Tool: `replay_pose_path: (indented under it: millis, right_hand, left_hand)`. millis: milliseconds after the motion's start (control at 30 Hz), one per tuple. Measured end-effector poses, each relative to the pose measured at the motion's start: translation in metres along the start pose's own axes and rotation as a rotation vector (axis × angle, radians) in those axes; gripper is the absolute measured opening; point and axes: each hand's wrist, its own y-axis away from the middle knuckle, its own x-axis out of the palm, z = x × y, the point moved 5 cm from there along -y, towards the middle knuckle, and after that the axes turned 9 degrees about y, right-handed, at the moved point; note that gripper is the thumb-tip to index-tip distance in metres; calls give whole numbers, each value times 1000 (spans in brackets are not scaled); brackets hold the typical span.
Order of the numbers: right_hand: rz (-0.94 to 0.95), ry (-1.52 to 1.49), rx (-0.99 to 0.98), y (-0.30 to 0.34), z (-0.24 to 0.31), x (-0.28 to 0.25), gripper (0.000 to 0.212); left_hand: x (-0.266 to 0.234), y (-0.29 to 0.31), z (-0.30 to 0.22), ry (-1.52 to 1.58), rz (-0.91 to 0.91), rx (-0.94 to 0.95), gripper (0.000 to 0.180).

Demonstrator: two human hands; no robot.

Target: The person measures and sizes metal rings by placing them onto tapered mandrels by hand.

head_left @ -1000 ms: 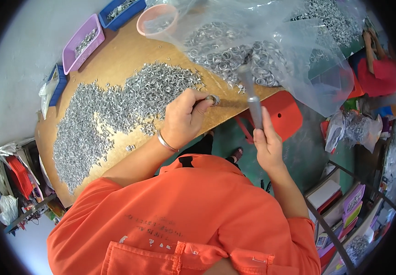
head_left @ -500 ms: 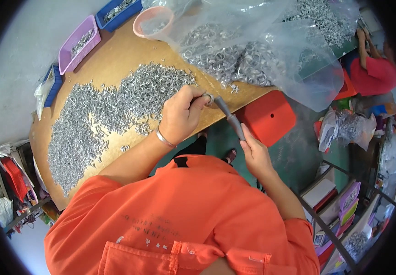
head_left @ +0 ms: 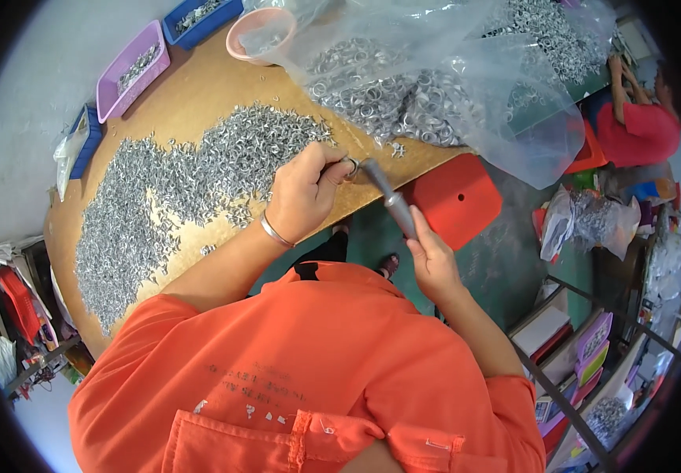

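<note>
My left hand [head_left: 306,188], with a silver bangle at its wrist, pinches a small silver ring [head_left: 351,166] over the table's near edge. My right hand [head_left: 437,260] is wrapped round the handle of a grey rod-shaped tool [head_left: 395,204]. The rod's blurred far end points up and left, close to the ring; whether it touches the ring I cannot tell. Beside my left hand, a wide heap of small silver metal pieces [head_left: 234,150] spreads over the brown table [head_left: 190,94]. Clear plastic bags hold many larger silver rings [head_left: 388,83] just beyond my hands.
A red stool [head_left: 460,197] stands against the table edge near my right hand. Along the far left lie a purple tray [head_left: 111,94], blue trays [head_left: 190,31] and a pink bowl [head_left: 234,35]. Another person [head_left: 644,130] sits at far right. A metal-framed shelf [head_left: 569,296] stands lower right.
The whole view has shifted slightly. The grey tool's tip has moved a little against the ring and is blurred. Both hands keep their grips.
</note>
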Motion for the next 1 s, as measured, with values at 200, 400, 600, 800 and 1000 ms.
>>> replay_pose_path:
  millis: [200, 400, 600, 800, 1000]
  right_hand:
    - [-305, -171, -119, -3, 15, -30, 45]
    - [-339, -162, -52, -14, 8, -33, 41]
    - [-31, 10, 50, 4, -17, 8, 45]
    - [-30, -55, 100, -10, -18, -7, 41]
    - [-52, -79, 70, -5, -22, -5, 41]
  left_hand:
    - [1, 2, -3, 19, 17, -10, 10]
    - [-1, 2, 1, -43, 18, 15, 11]
    - [-6, 8, 4, 27, 31, -41, 10]
    - [-11, 1, -3, -27, 51, -55, 16]
    - [-12, -8, -14, -102, 119, 165, 18]
